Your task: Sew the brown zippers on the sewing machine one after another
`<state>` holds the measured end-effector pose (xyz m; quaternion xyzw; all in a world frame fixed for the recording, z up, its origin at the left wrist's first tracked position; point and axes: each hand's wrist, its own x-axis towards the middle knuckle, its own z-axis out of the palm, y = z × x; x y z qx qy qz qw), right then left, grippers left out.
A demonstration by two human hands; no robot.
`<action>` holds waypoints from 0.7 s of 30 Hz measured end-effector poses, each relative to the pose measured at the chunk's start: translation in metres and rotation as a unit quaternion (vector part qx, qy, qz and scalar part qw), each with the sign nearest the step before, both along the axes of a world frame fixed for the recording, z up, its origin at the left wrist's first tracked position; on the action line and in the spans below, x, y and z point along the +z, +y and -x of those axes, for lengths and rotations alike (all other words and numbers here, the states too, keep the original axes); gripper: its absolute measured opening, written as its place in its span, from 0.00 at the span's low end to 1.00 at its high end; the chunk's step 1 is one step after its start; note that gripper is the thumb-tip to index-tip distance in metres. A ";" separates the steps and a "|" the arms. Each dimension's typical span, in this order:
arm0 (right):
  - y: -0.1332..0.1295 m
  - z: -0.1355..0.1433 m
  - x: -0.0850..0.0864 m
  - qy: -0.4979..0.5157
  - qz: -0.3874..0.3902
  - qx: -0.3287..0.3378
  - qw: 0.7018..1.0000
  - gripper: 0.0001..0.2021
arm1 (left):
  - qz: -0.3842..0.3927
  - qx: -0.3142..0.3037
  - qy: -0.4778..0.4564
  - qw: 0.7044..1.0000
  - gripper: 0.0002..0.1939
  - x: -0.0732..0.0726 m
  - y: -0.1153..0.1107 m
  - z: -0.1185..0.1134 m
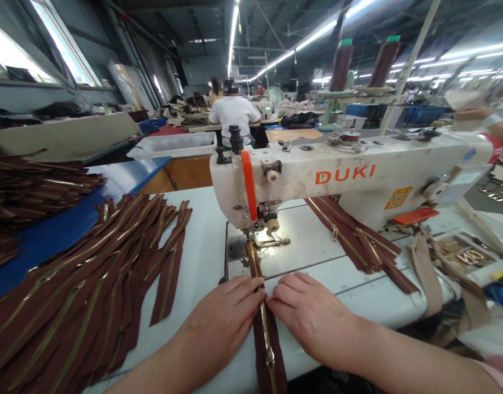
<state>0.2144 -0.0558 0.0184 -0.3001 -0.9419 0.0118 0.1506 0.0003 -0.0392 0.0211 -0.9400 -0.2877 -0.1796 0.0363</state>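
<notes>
A brown zipper strip with gold teeth runs from under the needle of the white sewing machine toward me, its gold slider near the front table edge. My left hand has its fingers pressed together on the strip's left edge. On the right edge, the curled fingers of my right hand hold the strip, its fingertips close to those of my left hand. The strip's far end is at the presser foot, under the lit needle area.
Many brown zippers are spread at the left, others lie on a blue table. Several zippers lie under the machine arm. An open tray of metal parts is at the right. A person in white sits ahead.
</notes>
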 end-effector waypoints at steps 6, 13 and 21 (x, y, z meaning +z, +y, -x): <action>0.004 0.001 0.002 -0.004 0.010 -0.001 1.000 0.06 | -0.003 -0.003 0.002 1.000 0.16 0.002 0.004 0.000; 0.017 0.003 0.001 -0.010 -0.017 -0.008 1.000 0.06 | -0.014 -0.007 0.033 0.999 0.15 0.004 0.016 -0.001; 0.038 0.006 -0.001 -0.019 -0.028 -0.012 0.999 0.05 | -0.048 0.011 0.055 0.997 0.15 0.002 0.033 0.000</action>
